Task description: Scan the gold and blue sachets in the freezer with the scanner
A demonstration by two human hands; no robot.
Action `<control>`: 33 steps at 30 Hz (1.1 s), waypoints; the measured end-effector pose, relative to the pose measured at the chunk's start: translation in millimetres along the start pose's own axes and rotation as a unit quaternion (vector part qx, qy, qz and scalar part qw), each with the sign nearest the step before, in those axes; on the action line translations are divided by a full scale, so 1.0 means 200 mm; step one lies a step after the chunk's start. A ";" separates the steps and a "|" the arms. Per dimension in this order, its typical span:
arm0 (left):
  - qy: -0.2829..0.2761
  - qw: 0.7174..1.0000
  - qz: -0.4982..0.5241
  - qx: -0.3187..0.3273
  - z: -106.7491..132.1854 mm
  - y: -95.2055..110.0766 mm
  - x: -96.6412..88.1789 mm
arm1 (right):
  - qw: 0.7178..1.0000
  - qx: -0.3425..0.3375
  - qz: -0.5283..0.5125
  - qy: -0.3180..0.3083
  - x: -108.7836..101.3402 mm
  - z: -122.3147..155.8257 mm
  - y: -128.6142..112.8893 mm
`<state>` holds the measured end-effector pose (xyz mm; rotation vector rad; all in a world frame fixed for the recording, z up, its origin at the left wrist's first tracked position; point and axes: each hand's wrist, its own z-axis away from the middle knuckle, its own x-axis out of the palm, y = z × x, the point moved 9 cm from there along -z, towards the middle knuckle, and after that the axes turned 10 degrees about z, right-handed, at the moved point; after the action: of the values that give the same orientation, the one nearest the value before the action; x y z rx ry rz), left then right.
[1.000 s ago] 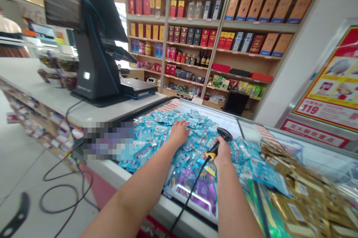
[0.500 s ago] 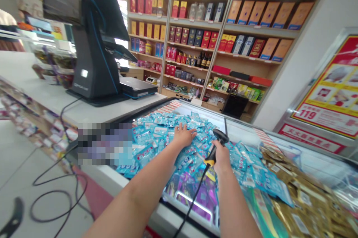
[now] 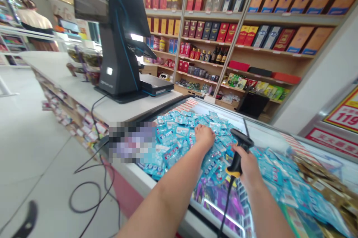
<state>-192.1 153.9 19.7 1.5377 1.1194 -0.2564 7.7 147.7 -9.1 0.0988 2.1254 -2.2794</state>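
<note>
My right hand (image 3: pixel 250 165) grips a black and yellow barcode scanner (image 3: pixel 236 160) by its handle, head up, with its cord trailing down toward me. Over a spread pile of small blue packets (image 3: pixel 172 152), my left hand (image 3: pixel 205 137) has its fingers curled in. Whatever those fingers may hold is hidden beneath them. The packets lie loosely on a glass-topped counter (image 3: pixel 205 109). More blue packets (image 3: pixel 272 171) are to the right of the scanner, beside brown-gold packets (image 3: pixel 321 178). Purple goods (image 3: pixel 220 197) show through the glass below my hands.
A cash register (image 3: pixel 120 55) stands on the white counter (image 3: pixel 117 109) at left, near stacked tubs (image 3: pixel 93 66). Looped cable (image 3: pixel 84 189) hangs by the floor. Shelves of boxed bottles (image 3: pixel 208 31) line the back. A person (image 3: pixel 35 25) stands far left.
My left hand's spread fingers have curled in over the blue packets. The scanner stays in my right hand, slightly closer to me. The view has swung left, so the scene sits further right.
</note>
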 end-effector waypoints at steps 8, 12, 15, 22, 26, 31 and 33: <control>-0.061 0.994 -0.048 0.075 0.03 0.06 0.11 | 1.000 0.015 0.014 -0.005 0.02 0.09 -0.02; -0.051 0.996 -0.034 0.071 0.02 0.06 0.08 | 1.000 0.031 0.004 0.002 0.02 0.10 -0.03; -0.036 0.998 -0.014 0.057 0.01 0.05 0.04 | 1.000 0.027 0.000 0.002 0.02 0.12 -0.04; -0.032 0.999 0.016 0.008 -0.02 0.01 0.02 | 1.000 0.013 0.016 -0.005 0.04 0.14 -0.06; -0.027 0.999 0.005 0.017 -0.04 0.00 0.01 | 1.000 -0.001 0.004 -0.026 0.06 0.12 -0.06; -0.006 0.997 0.082 -0.003 -0.10 -0.06 -0.02 | 0.998 -0.040 -0.027 -0.049 0.09 0.10 -0.07; 0.002 0.993 0.120 -0.010 -0.12 -0.08 -0.04 | 0.996 -0.052 -0.041 -0.054 0.10 0.11 -0.09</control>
<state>-217.2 168.9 22.5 1.6379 0.9258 -0.0785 -13.6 126.8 9.6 -0.1141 2.2268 -2.1562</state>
